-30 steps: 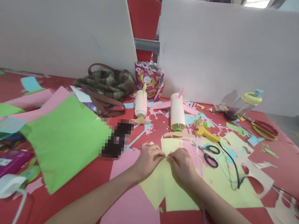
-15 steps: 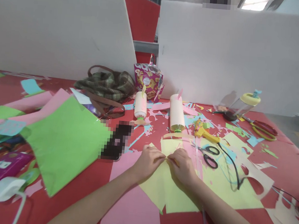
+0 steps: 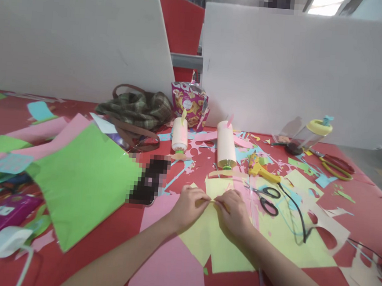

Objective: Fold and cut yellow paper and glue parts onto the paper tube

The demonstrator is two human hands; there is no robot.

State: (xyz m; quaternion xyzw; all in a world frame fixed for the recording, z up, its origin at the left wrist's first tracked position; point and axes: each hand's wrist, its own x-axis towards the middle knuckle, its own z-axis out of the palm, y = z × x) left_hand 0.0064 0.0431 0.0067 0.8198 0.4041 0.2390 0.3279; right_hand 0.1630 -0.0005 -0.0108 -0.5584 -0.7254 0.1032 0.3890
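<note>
Yellow paper sliver (image 3: 212,201), mostly hidden, is being pinched above pale-yellow sheets (image 3: 230,254) by the left hand (image 3: 190,207) at nine o'clock and the right hand (image 3: 234,211) at three, presumably for steadiness, while the hot-glue gun (image 3: 262,171) is lying within reach at two.

We see soft, fairly even light, with glare whitening a bright pane (image 3: 326,4) at upper right. The bottle (image 3: 308,137) shadows the white board (image 3: 283,66); the right hand (image 3: 235,210) softly shades yellow paper (image 3: 230,256). Pixelation masks a dark device (image 3: 149,180); edges look stretched.
</note>
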